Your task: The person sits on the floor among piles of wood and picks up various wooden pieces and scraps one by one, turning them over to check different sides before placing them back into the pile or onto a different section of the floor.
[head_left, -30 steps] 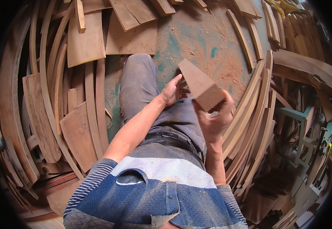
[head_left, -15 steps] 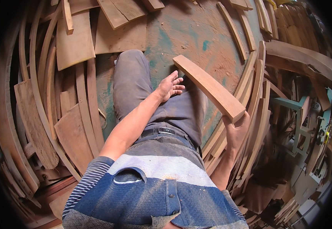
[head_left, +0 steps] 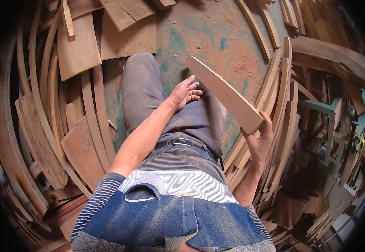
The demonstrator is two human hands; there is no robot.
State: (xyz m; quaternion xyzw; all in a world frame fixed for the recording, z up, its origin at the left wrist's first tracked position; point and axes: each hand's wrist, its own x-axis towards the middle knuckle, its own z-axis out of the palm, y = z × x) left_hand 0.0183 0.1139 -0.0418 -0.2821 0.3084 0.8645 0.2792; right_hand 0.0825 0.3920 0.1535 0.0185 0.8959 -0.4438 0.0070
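A short, thick wooden board (head_left: 226,97) slants over my right thigh, its far end up and to the left. My right hand (head_left: 263,133) grips its near end, with the thumb underneath and the fingers at the outer edge. A broad flat face of the board is turned toward me. My left hand (head_left: 185,92) hovers over my lap just left of the board, palm facing it and fingers spread. A small gap lies between those fingers and the wood, and nothing is in that hand.
Long curved wooden strips (head_left: 37,84) and flat boards (head_left: 79,50) are piled at my left. More strips (head_left: 281,113) lean close by my right arm. A pale green metal machine frame (head_left: 329,111) stands farther right. Sawdust covers the green floor (head_left: 207,29) ahead.
My right hand has rolled the board, so a broad face now shows instead of its narrow edge and end. The left hand has barely moved. The view has shifted slightly.
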